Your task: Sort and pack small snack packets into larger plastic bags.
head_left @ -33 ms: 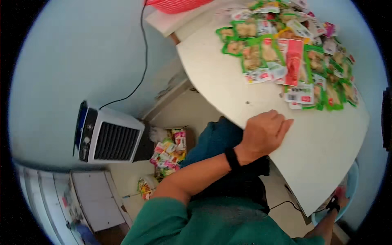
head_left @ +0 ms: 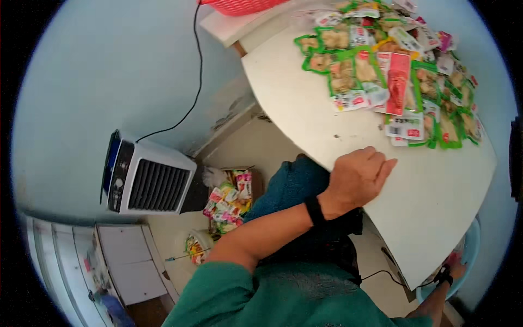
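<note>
My left hand (head_left: 357, 177), a dark band at its wrist, rests on the near edge of the curved white tabletop (head_left: 425, 196). Its fingers are curled, and whatever may be under them is hidden. Beyond it lies a heap of sealed snack packets (head_left: 343, 71), mostly green-edged with pale contents, among them a long red one (head_left: 397, 82). At the lower right, my right hand (head_left: 456, 268) reaches down into a light blue tub (head_left: 469, 245) beside the table, near something pinkish red. Its fingers are too hidden to show their grip.
A white air cooler (head_left: 158, 185) with a cord stands left, near a box of colourful packets (head_left: 226, 201) and a small bucket (head_left: 201, 234) on the floor. A red basket (head_left: 239, 4) sits beyond the table. Cabinets (head_left: 128, 245) are lower left, walls on both sides.
The view has shifted slightly, so the table and cooler appear a little further right. Neither hand shows a clear change in pose.
</note>
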Tool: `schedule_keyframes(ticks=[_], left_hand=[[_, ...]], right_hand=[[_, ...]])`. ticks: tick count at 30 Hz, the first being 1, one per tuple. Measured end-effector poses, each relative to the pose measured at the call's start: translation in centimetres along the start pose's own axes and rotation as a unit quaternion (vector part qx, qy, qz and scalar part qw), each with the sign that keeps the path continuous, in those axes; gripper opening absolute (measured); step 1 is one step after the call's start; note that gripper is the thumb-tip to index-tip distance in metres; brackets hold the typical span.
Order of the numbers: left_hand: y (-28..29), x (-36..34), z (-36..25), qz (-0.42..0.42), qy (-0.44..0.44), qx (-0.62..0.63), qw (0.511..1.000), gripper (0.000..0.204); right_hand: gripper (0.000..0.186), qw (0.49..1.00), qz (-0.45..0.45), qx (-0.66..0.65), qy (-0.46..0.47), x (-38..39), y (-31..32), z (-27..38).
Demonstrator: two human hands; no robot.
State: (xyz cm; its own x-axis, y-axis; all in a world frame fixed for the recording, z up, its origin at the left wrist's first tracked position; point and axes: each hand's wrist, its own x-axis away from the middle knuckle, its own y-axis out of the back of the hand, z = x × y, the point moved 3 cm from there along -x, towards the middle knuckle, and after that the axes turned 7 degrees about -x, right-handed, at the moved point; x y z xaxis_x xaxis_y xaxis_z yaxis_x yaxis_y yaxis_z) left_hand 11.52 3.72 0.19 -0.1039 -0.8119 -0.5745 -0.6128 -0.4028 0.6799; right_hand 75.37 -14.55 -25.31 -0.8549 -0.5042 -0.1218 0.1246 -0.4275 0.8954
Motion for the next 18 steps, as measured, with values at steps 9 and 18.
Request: schedule_keyframes(ticks=[9, 18], left_hand=[[-1.3, 0.2, 0.6, -0.009, 0.004, 0.048, 0.999, 0.029], [-1.3, -0.1, 1.2, -0.013, 0.01, 0.145, 0.989, 0.035]], right_hand=[[0.051, 0.956, 0.257, -0.104, 0.099, -1.6, -6.8, -2.2], [0.048, 0.959, 0.172, -0.208, 0.087, -6.4, -0.2, 0.0]])
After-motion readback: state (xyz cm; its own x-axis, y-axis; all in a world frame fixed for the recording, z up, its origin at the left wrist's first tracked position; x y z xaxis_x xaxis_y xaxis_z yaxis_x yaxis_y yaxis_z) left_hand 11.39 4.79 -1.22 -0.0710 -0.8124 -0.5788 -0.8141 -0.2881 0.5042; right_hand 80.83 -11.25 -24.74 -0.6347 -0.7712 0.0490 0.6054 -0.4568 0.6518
